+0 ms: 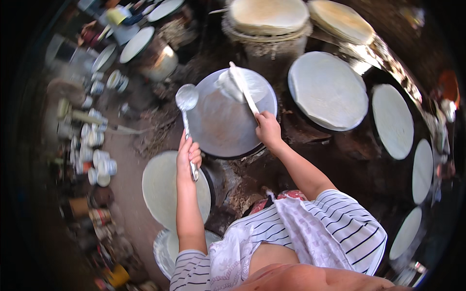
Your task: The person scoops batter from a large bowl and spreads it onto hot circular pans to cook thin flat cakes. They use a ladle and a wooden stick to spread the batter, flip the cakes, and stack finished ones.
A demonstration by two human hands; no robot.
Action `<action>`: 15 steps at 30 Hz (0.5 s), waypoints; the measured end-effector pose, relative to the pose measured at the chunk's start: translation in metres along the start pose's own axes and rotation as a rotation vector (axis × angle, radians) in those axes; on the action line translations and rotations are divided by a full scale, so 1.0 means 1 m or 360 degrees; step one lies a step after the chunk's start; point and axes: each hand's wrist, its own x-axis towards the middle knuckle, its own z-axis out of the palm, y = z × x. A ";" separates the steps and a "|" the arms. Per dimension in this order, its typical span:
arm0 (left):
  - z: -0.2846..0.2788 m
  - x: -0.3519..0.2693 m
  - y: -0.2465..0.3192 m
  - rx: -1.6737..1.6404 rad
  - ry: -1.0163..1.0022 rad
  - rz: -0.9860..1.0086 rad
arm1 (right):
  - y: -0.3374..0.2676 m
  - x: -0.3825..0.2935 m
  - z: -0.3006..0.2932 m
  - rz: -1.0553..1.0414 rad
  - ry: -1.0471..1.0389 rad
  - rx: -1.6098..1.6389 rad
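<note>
My left hand (188,154) is closed around a metal ladle (186,97), its round bowl coated in white batter and held over the left edge of a round flat griddle (222,125). In my right hand (268,130) is a pale flat wooden spreader (243,85), reaching across the far part of that griddle. Wet white batter (256,84) lies there, on both sides of the spreader. The nearer part of the plate is bare, with a brownish patch. Below my left forearm, a pale round sheet (164,189) covers another griddle.
Further griddles curve along the right, including one with a large pale flatbread (329,91). Stacked flatbreads (269,16) rest on a drum at the back. A basin (164,251) stands at lower left. Many white tubs (105,165) line the ground at left.
</note>
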 end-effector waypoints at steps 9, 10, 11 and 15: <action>0.002 -0.055 -0.019 -0.0333 -0.0143 0.0355 | 0.023 0.031 -0.004 -0.0301 0.0003 -0.0217; 0.003 -0.060 -0.024 -0.0292 -0.0106 0.0400 | 0.012 0.032 0.001 -0.0256 -0.0158 -0.0161; 0.015 -0.063 -0.029 -0.0242 -0.0033 0.0440 | 0.006 0.037 0.009 -0.0289 -0.0235 -0.0133; 0.074 -0.066 -0.053 0.0060 0.0251 0.0618 | -0.015 0.073 0.013 -0.0360 -0.0503 -0.0108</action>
